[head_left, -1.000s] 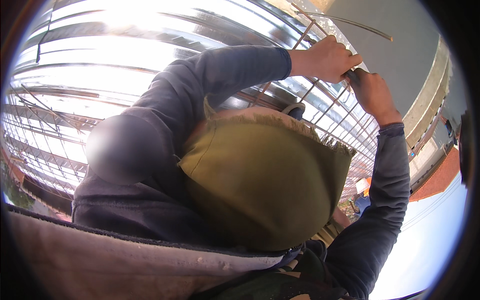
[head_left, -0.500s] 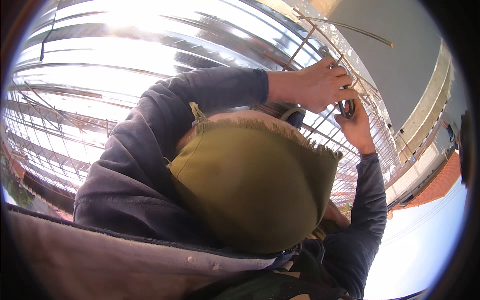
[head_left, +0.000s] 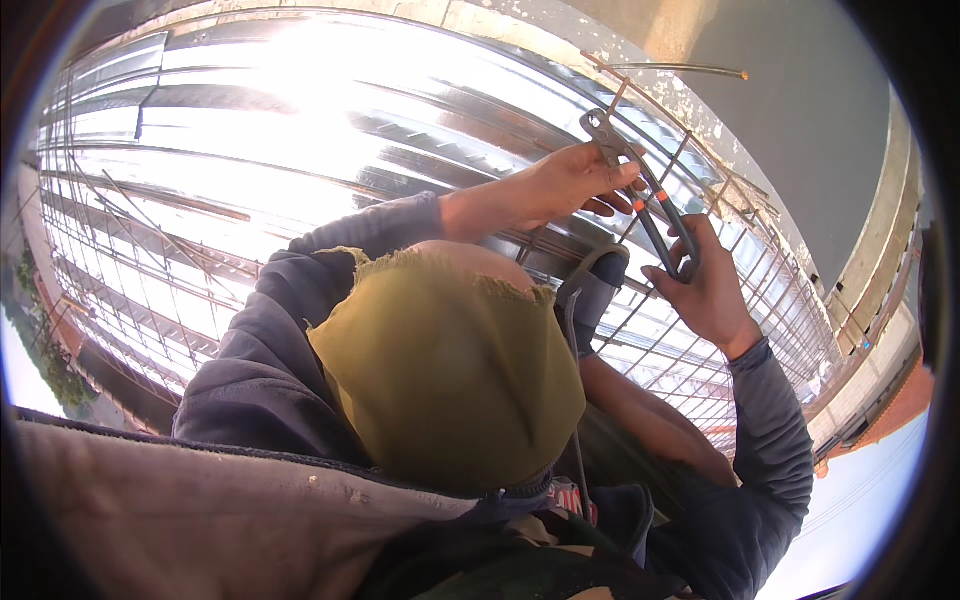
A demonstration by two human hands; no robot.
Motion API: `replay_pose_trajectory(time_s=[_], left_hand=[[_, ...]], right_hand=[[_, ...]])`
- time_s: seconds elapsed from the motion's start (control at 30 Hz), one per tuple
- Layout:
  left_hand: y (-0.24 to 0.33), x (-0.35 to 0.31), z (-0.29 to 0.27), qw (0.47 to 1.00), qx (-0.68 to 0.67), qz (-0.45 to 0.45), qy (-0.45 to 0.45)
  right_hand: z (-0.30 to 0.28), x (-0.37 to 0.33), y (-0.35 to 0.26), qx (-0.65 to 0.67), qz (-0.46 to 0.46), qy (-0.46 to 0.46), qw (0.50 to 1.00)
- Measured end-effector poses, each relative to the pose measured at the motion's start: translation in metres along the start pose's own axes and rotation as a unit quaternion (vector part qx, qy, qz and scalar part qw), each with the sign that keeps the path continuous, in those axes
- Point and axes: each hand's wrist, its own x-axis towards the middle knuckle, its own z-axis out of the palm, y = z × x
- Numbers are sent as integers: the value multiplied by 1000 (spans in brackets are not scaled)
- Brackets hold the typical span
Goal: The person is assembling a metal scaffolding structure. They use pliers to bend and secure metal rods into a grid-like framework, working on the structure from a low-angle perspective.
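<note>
A pair of pincers [head_left: 640, 190] with dark handles and orange bands is held up over a grid of steel bars [head_left: 690, 350]. My right hand [head_left: 712, 280] is closed on the handle ends, which stand slightly apart. Beside the jaws, my left hand [head_left: 575, 185] has its thumb against the pincers near the pivot. Its fingers curl underneath, and what they pinch, if anything, is hidden. The jaws lie close to a bar at the grid's far edge; whether they touch it cannot be told.
Shiny ribbed metal sheets [head_left: 300, 130] lie under the bars. My bent knee in frayed olive cloth [head_left: 460, 370] fills the middle, with a dark shoe [head_left: 602, 285] beside it. A loose rod [head_left: 680, 68] sticks out past the speckled concrete edge [head_left: 720, 130]. Grey ground [head_left: 810, 150] lies beyond.
My left hand has moved left and slightly down, uncovering the pincers' jaws and handles. The right hand is a little lower, still on the handles. The view has shifted, showing more leg and shoe.
</note>
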Motion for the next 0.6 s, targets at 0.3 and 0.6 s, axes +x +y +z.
replay_pose_trajectory(time_s=[0.3,0.6], left_hand=[[87,-3,3,969,-66,215,105],[146,-102,-71,964,123,183,150]], right_hand=[[-58,-21,-6,-114,-88,105,984],[-46,29,3,89,-170,81,978]])
